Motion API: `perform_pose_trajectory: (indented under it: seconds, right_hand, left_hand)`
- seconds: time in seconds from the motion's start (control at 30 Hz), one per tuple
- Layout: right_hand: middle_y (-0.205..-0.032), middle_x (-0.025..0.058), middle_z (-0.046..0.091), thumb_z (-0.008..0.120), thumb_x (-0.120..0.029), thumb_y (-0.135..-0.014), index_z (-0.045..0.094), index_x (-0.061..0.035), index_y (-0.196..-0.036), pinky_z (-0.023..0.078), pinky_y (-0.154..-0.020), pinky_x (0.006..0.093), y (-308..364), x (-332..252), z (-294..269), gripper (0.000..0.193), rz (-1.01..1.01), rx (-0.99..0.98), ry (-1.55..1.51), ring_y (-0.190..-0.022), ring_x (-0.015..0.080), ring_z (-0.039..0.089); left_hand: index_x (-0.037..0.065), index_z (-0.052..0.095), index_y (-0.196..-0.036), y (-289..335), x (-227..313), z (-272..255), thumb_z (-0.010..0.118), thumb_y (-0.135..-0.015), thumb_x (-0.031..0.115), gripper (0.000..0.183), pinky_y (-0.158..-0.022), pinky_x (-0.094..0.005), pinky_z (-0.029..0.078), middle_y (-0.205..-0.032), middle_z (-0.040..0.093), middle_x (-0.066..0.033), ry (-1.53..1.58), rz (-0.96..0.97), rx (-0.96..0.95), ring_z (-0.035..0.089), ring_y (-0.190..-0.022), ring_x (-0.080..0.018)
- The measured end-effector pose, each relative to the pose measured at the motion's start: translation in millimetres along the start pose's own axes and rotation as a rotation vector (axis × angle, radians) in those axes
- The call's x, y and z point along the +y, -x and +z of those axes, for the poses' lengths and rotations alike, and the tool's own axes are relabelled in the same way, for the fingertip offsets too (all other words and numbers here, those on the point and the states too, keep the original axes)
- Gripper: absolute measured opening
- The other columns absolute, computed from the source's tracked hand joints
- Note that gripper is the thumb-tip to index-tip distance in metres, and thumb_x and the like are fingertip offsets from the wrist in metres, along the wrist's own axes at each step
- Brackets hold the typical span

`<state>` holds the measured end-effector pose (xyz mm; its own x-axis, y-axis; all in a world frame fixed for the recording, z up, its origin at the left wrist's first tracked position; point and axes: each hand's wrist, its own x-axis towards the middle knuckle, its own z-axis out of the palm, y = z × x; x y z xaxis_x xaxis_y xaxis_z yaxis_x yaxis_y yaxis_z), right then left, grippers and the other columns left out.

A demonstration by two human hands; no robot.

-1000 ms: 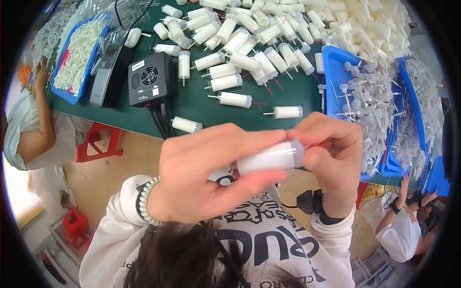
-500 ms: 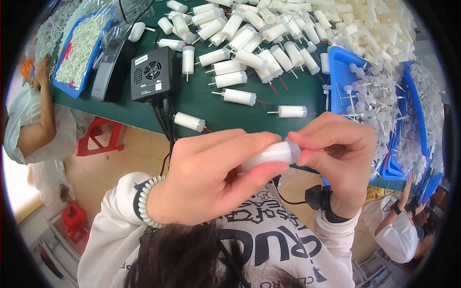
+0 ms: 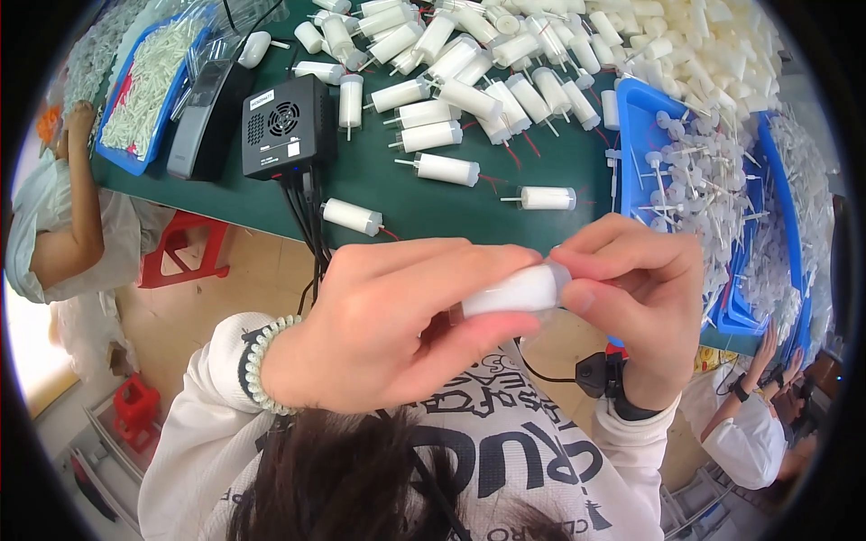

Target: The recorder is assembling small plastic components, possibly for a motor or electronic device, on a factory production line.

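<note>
My left hand (image 3: 397,320) is closed around a clear plastic cylinder with a white core (image 3: 512,293), held nearly level in front of me, past the table's near edge. At its right end, the thumb and forefinger of my right hand (image 3: 636,288) pinch the rim or cap; whether a small part is between those fingertips is hidden. Similar white-cored cylinders lie on the green table beyond my hands, some with thin white stems and red wires. The nearest are one cylinder (image 3: 352,217) by my left knuckles and another (image 3: 547,198) beyond my right hand.
A black vented box (image 3: 287,128) with cables stands at left, beside a dark grey device (image 3: 206,126) and a blue tray (image 3: 113,153) of small white pieces. At right, a blue bin (image 3: 630,144) holds translucent stemmed caps. White foam rolls (image 3: 713,54) heap behind. Co-workers sit at both sides.
My left hand's grip has loosened slightly, so more of the cylinder shows. My right fingertips still pinch its right end, with the thumb a little lower. The view has shifted slightly.
</note>
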<state>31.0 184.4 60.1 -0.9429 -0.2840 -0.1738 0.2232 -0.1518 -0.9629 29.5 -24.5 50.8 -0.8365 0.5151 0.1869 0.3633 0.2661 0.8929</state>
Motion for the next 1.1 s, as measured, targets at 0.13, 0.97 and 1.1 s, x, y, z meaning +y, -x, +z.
perform_pose_trajectory:
  seconds: [0.13, 0.97, 1.1]
  right_hand:
    - [-0.083, 0.013, 0.064, 0.069, 0.012, -0.068, 0.068, 0.0052, -0.083, 0.047, -0.059, 0.0197, -2, 1, -4, 0.017, 0.012, -0.034, 0.071, -0.07, 0.0121, 0.061]
    - [-0.083, 0.0118, 0.063, 0.065, 0.007, -0.076, 0.065, 0.0061, -0.095, 0.047, -0.064, 0.023, -11, 14, 12, 0.019, -0.234, 0.11, -0.075, -0.073, 0.014, 0.06]
    - [-0.089, 0.0126, 0.064, 0.062, 0.006, -0.079, 0.062, 0.0087, -0.099, 0.049, -0.065, 0.0232, -14, 16, 8, 0.02, -0.033, 0.093, -0.277, -0.072, 0.0147, 0.061]
  left_hand:
    - [-0.004, 0.062, -0.101, 1, -3, 3, 0.069, -0.071, 0.004, 0.031, -0.053, -0.0253, 0.048, -0.077, 0.065, -0.013, 0.04, 0.021, 0.016, 0.063, -0.059, -0.0206]
    - [-0.002, 0.059, -0.095, -17, -2, -2, 0.041, -0.096, 0.027, 0.034, -0.047, -0.018, 0.033, -0.061, 0.056, -0.0013, 0.809, -0.492, -0.167, 0.044, -0.051, -0.0034]
    - [-0.001, 0.059, -0.096, -18, -8, -5, 0.032, -0.098, 0.039, 0.049, -0.045, -0.0177, 0.028, -0.061, 0.056, -0.002, 0.878, -0.533, -0.24, 0.036, -0.048, -0.0025]
